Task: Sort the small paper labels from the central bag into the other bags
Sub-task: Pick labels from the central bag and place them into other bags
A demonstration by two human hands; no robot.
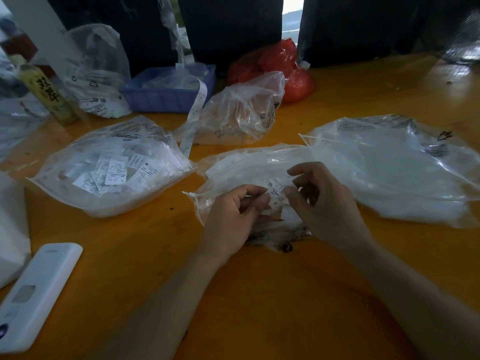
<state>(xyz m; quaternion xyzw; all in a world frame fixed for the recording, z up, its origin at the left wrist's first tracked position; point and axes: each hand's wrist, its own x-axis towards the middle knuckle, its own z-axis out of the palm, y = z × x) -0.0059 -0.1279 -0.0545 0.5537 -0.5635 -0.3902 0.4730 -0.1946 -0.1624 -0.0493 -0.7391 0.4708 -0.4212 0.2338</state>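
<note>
The central clear bag (249, 162) lies on the orange table (259, 294), with both my hands at its near opening. My left hand (233, 216) pinches a small white paper label (275, 197) between thumb and forefinger. My right hand (324, 203) holds its curled fingers against the same label and the loose labels beside it. A clear bag on the left (109, 167) holds several white labels. Another clear bag (405, 172) lies to the right, its contents a white blur. A fourth, crumpled clear bag (239, 113) sits behind the central one.
A blue tray (166, 94) with a long label strip (193, 118) stands at the back beside a red plastic bag (285, 66). A bottle (49, 94) and an upright clear bag (96, 71) stand at back left. A white remote-like device (36, 294) lies at near left.
</note>
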